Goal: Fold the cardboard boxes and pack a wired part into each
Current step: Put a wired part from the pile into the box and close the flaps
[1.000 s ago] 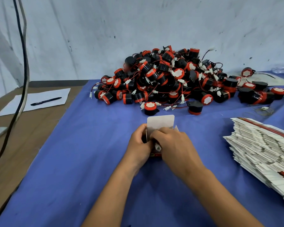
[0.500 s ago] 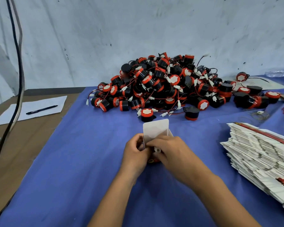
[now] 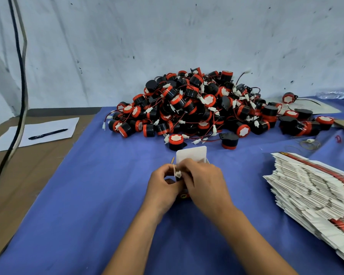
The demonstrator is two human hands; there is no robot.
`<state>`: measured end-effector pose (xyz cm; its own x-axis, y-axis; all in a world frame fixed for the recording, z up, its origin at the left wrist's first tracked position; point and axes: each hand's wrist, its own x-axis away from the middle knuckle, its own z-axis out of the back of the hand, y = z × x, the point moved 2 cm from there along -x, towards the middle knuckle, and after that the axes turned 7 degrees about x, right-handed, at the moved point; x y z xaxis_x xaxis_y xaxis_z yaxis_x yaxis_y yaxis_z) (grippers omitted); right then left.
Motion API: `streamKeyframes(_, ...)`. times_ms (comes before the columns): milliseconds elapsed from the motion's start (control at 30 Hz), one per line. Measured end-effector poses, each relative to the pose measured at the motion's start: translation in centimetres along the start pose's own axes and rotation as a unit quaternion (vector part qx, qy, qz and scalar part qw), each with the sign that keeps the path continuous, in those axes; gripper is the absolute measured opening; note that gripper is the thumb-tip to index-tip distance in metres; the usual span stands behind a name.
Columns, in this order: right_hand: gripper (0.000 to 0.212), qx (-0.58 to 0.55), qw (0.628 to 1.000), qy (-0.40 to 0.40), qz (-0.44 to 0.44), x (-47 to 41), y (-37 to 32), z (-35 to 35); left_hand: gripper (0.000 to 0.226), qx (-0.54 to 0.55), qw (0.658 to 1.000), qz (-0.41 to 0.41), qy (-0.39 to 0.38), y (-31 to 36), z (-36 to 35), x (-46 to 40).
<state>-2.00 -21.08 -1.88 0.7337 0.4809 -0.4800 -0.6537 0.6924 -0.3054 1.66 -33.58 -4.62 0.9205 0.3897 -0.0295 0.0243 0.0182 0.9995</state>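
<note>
a person's left hand (image 3: 163, 185) and right hand (image 3: 204, 181) close together around a small cardboard box (image 3: 191, 155), its white top flap standing open above the fingers, while a white plug (image 3: 178, 173) on the wired part's lead shows between the 2 thumbs. both hands have fingers curled around the box; the part itself is hidden inside them, apparently already in the box. the risk from here appears to be the plug or its wire getting trapped under the flap as it shuts, which could crease the card or leave the box bulging; a loose grip could also let the box tip on the soft cloth. the work sits on a blue cloth (image 3: 99, 195) laid over a brown table (image 3: 18, 175). a heap of red and black parts (image 3: 197, 108) lies beyond the hands, a stack of flat boxes (image 3: 310, 187) to the right. a pen (image 3: 48, 133) rests on paper (image 3: 54, 126) at left, cables (image 3: 21, 76) hang before a scuffed pale wall (image 3: 167, 36), and a plastic bottle (image 3: 336, 93) lies far right.
</note>
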Motion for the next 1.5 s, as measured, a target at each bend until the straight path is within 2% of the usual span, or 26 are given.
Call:
streamKeyframes(67,0.018,0.055,0.998,-0.036,0.015,-0.2,0.0,-0.2,0.019,0.007,1.000,-0.004,-0.002,-0.2,-0.1,-0.2)
streamKeyframes(167,0.029,0.053,0.993,-0.087,0.067,0.0,0.0,-0.4,0.015,0.012,1.000,-0.018,0.003,-0.5,-0.2,-0.3)
streamKeyframes(267,0.015,-0.015,0.991,-0.112,0.067,0.2,0.2,0.1,0.007,0.006,0.999,-0.033,0.018,-0.6,-0.4,-0.2)
streamKeyframes(300,0.008,-0.033,0.991,-0.112,0.064,0.2,0.3,0.2,0.006,0.004,0.999,-0.038,0.016,-0.5,-0.6,-0.1)
streamKeyframes(400,0.022,-0.040,0.994,-0.084,0.063,0.5,0.4,0.2,0.013,0.012,0.999,-0.046,0.005,-0.3,-0.7,0.1)
streamKeyframes(500,0.022,-0.067,0.996,-0.033,0.054,0.6,0.4,-0.2,0.021,0.001,0.999,-0.047,-0.002,-0.3,-0.7,0.1)
streamKeyframes(600,0.019,-0.101,0.994,-0.005,0.028,0.6,1.2,-0.5,0.025,0.005,0.997,-0.050,-0.054,-0.2,-0.4,0.1)
streamKeyframes(700,0.012,-0.103,0.995,0.000,0.001,0.5,1.7,-0.3,0.044,-0.004,0.992,-0.040,-0.118,-0.3,0.1,0.0)
streamKeyframes(833,0.016,-0.098,0.995,0.000,-0.015,0.3,1.9,-0.2,0.051,-0.028,0.992,-0.045,-0.114,-0.3,0.2,0.0)
streamKeyframes(933,0.017,-0.037,0.999,-0.007,0.037,0.2,2.1,-0.2,0.052,-0.028,0.991,-0.040,-0.122,-0.2,0.4,0.0)
streamKeyframes(1000,0.027,-0.003,0.996,-0.031,0.085,0.4,2.4,-0.2,0.052,-0.032,0.991,-0.043,-0.124,-0.2,0.6,0.0)
streamKeyframes(1100,0.045,0.008,0.993,-0.053,0.104,0.9,2.5,-0.1,0.050,-0.023,0.991,-0.043,-0.124,-0.2,0.7,-0.1)
streamKeyframes(1167,0.037,-0.025,0.993,-0.004,0.115,1.1,2.2,0.5,0.049,-0.022,0.991,-0.040,-0.128,-0.3,0.8,-0.1)
streamKeyframes(1233,0.021,-0.051,0.980,0.146,0.123,1.2,2.2,1.2,0.049,-0.034,0.991,-0.036,-0.126,-0.5,1.2,-0.4)
streamKeyframes(1300,0.020,-0.077,0.960,0.269,0.022,1.2,3.1,1.6,0.053,-0.041,0.991,-0.032,-0.125,-0.5,1.7,-0.5)
streamKeyframes(1333,0.021,-0.121,0.949,0.282,-0.068,1.2,3.8,1.6,0.055,-0.041,0.991,-0.030,-0.128,-0.5,1.9,-0.5)
streamKeyframes(1367,0.020,-0.187,0.939,0.246,-0.152,1.1,4.4,1.2,0.057,-0.037,0.990,-0.028,-0.134,-0.6,2.1,-0.5)
streamKeyframes(1433,0.022,-0.321,0.904,0.074,-0.272,0.9,5.5,-0.3,0.058,0.010,0.987,-0.002,-0.161,-0.8,2.2,-0.5)
streamKeyframes(1467,0.024,-0.361,0.887,-0.002,-0.288,0.9,5.8,-0.8,0.057,0.065,0.982,0.028,-0.175,-1.0,2.1,-0.4)
streamKeyframes(1500,0.027,-0.368,0.886,-0.044,-0.278,0.8,6.1,-1.0,0.055,0.124,0.974,0.062,-0.180,-1.0,1.9,-0.4)
